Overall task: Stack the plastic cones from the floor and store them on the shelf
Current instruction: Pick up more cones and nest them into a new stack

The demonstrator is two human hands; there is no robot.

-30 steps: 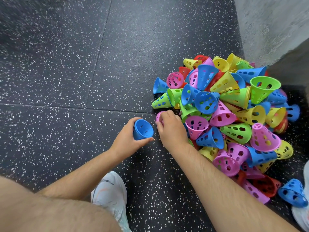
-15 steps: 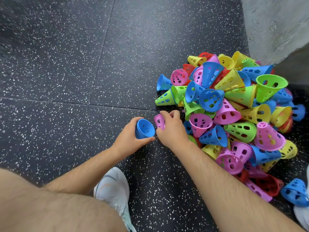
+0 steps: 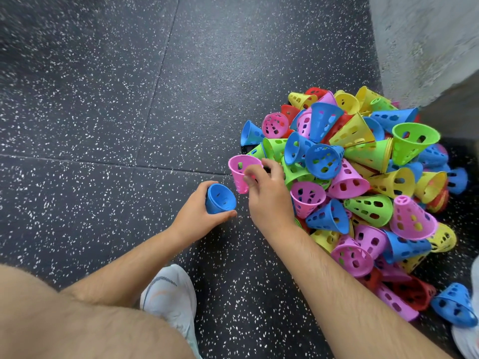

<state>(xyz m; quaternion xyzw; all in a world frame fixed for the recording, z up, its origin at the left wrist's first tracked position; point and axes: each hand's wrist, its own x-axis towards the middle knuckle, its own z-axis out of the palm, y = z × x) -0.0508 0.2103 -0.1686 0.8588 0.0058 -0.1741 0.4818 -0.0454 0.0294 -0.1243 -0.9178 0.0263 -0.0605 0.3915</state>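
Observation:
A heap of perforated plastic cones (image 3: 363, 177) in pink, blue, green, yellow and red lies on the dark speckled floor against a wall corner. My left hand (image 3: 195, 217) grips a blue cone (image 3: 219, 199) with its wide mouth facing up, just left of the heap. My right hand (image 3: 268, 196) pinches a pink cone (image 3: 241, 171) by its wall, mouth up, lifted a little above and to the right of the blue cone. The two cones are apart.
A grey concrete wall (image 3: 425, 40) rises at the upper right behind the heap. My white shoe (image 3: 171, 296) stands below the hands, and another shoe (image 3: 469, 332) shows at the right edge. A lone blue cone (image 3: 453, 304) lies at the lower right.
My right hand has drawn the pink cone out of the heap's edge and raised it, turning its mouth upward. The left hand with the blue cone has stayed about where it was.

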